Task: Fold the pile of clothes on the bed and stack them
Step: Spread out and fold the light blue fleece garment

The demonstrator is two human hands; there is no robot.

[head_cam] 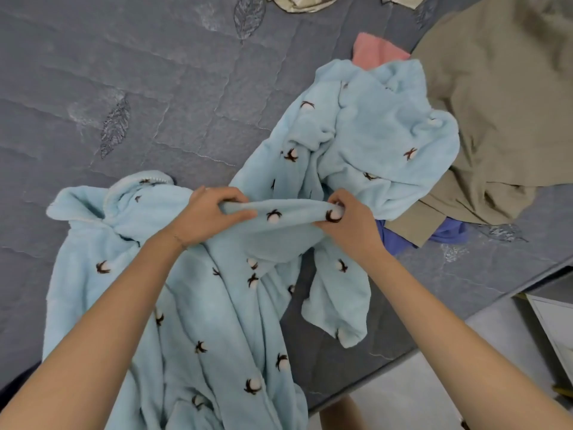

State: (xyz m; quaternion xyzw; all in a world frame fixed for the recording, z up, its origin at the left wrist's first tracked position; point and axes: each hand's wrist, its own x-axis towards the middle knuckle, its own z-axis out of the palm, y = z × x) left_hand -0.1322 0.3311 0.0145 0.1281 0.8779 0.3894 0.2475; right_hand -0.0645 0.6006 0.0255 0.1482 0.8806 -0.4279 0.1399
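A fluffy light-blue garment [217, 305] with small brown-and-white motifs sprawls across the grey quilted bed [124, 88], partly hanging over the near edge. My left hand [210, 215] and my right hand [344, 225] each grip a bunched fold of it, stretching a short span of fabric between them. More light-blue fleece [372, 135] lies crumpled behind my right hand; I cannot tell if it is the same garment. To the right sits the pile: an olive-khaki garment [496, 103], a pink piece [375, 51] and a blue piece [393, 240] peeking from under it.
Patterned beige fabric [297, 3] shows at the top edge. The bed's edge runs diagonally at lower right, with pale floor [418, 398] and a white object [555, 324] beyond it. Bare quilt spreads across the upper left.
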